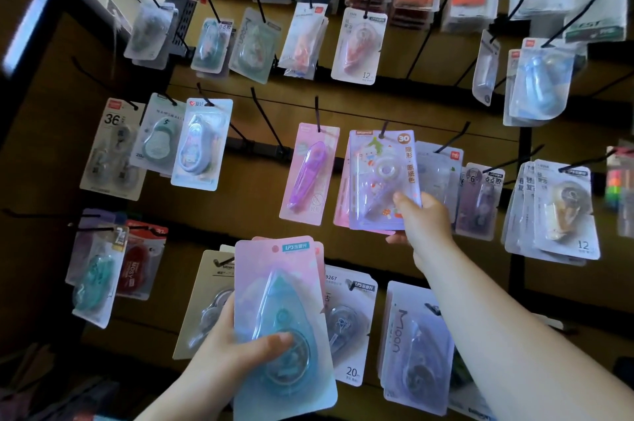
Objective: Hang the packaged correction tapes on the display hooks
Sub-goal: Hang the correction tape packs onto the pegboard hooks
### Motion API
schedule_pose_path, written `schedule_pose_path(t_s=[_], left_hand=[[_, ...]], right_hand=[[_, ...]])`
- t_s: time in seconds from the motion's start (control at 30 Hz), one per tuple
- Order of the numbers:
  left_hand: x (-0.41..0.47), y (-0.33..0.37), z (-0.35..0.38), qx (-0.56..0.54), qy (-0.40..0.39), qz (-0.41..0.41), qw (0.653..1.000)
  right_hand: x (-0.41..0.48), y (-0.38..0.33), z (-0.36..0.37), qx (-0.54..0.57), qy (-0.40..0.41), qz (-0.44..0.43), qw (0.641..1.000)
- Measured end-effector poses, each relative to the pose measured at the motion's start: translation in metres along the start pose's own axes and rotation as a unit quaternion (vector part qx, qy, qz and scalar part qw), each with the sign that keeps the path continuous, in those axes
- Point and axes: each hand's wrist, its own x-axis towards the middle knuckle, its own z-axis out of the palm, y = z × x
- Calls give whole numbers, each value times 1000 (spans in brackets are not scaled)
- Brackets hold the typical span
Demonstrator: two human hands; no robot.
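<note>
pack in play: lilac pack (379, 177), cartoon print, "30" badge top right, middle row of the display
where it sits: its hang hole is right at the tip of a black hook (384, 128); looks threaded on, can't tell how far back. More pink-lilac cards are just behind it on the same hook
right hand: the right hand (427, 228) pinches the pack's lower right corner, thumb on the front, fingers behind the card
left hand: the left hand (226, 359) grips the pink stack (278, 300), thumb across the teal blister, fingers hidden behind; held low, in front of the bottom row
stack: pink cards with teal tape dispensers, at least two by the edges showing, exact count unclear, not on any hook
neighbours: purple pen-style pack (308, 173) just left of the lilac pack; a bare hook (266, 122) further left
display: brown display panel (377, 101), rows of black hooks, most carrying packs, a few bare
progress: partway, by my read. The lilac pack is about hung, with the release and a push back maybe left. The pink stack is not yet hung and needs a hook.
</note>
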Motion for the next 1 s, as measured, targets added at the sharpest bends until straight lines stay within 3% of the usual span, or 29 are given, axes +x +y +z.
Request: schedule_pose_path(t_s=[0.23,0.43,0.53,0.63,0.73,0.87,0.93,1.0], left_hand=[[-2,7,-6,8,12,3,1000],[-5,11,-4,30,15,-2,999],[-5,14,-3,33,22,0,999],[-4,16,-1,21,23,11,999],[-4,19,1,-3,22,32,999],[-1,25,3,-18,42,62,997],[0,27,1,-16,56,82,995],[2,28,-3,-13,61,101,993]], right_hand=[[19,0,6,-109,63,12,992],[20,9,10,-128,46,21,990],[6,12,11,-136,76,-27,987],[-19,15,13,-140,98,-162,972],[-50,17,19,-129,-41,-210,968],[-88,19,25,-135,-269,-100,948],[-96,17,24,-99,-323,-52,940],[-100,15,23,-83,-349,-57,932]])
